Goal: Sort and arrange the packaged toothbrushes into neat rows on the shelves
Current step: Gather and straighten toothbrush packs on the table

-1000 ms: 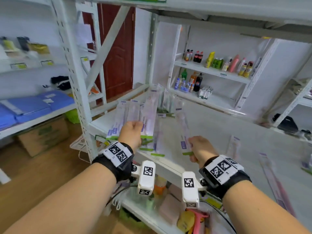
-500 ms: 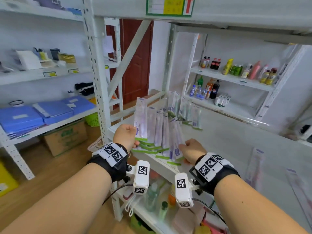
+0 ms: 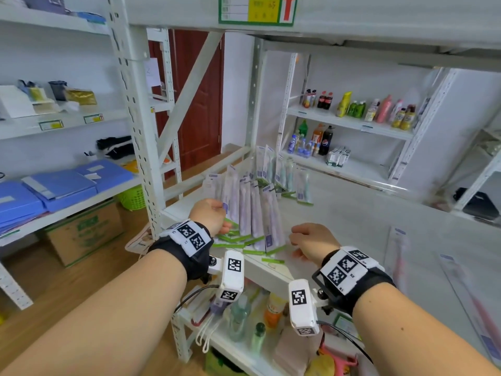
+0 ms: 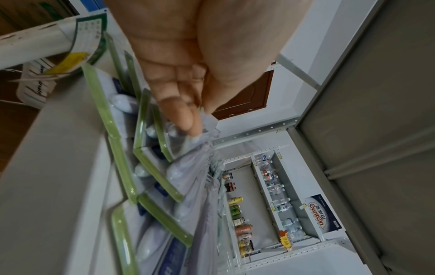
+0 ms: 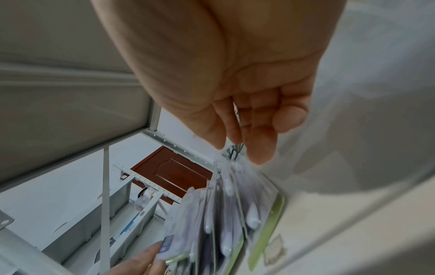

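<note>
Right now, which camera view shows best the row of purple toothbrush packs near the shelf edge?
The head view: the whole row of purple toothbrush packs lies fanned between the left hand and the right hand. The left wrist view shows only their green bottom ends close up. The right wrist view shows them edge-on and blurred.

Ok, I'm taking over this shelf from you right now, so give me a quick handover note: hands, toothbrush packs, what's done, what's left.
Left hand pinches a pack at the left end of the front row, near the shelf edge.
Right hand is open, holding nothing, just right of that row.
Done: front row roughly fanned; back row stands behind it.
Left: front row's green bottom edges are uneven, so square them; loose packs lie further right.
</note>
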`<state>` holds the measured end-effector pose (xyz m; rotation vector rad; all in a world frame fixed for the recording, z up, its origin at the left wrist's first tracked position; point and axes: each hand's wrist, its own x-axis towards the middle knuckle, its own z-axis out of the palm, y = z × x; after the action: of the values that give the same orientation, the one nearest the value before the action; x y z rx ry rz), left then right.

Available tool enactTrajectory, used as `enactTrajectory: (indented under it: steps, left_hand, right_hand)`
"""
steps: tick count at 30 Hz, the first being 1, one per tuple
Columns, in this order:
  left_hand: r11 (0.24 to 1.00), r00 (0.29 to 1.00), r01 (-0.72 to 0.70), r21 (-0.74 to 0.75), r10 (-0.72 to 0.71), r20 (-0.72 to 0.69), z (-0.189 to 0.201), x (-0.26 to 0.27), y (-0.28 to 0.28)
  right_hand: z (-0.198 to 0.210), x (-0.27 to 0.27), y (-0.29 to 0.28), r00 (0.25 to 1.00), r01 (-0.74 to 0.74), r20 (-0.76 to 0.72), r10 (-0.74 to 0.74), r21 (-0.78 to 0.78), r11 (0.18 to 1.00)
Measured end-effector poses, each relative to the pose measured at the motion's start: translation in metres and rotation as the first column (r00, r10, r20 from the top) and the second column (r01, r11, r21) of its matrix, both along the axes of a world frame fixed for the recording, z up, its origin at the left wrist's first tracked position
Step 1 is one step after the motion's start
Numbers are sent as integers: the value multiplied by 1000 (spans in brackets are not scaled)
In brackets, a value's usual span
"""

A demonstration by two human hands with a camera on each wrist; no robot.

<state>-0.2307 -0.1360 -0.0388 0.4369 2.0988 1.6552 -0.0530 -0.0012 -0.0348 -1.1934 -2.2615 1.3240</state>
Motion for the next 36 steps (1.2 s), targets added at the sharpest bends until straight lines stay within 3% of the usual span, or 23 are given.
enactTrajectory:
  steps: [5,13,21,26,30,33,36]
  left_hand:
    - [1000,1000,20,17,-20,-8,-2,1,1]
    - [998,980,-33,56,43,-195,12,22,5]
    - [956,943,291,29,-281,-177,18,110,68]
    - [870,871,478,-125,-487,-63,4,184,112]
    - [760,784,553,-340,-613,-95,-2,230,136]
    - [686,726,519,-511,-669,-161,-6,248,149]
    - [653,715,481,-584,-678,-170,-8,254,156]
  right_hand:
    - [2,13,0,997,57,-40,-59,-36,998]
    - [3,41,-4,990,105,-89,-109,-47,993]
    - [8,123,27,962,260,-90,-257,14,966]
    - [6,208,57,909,416,-10,-417,95,905]
    - [2,265,74,811,549,138,-569,157,821]
    - [-1,286,76,758,544,311,-574,183,819]
    - [-6,295,78,768,476,392,-506,178,861]
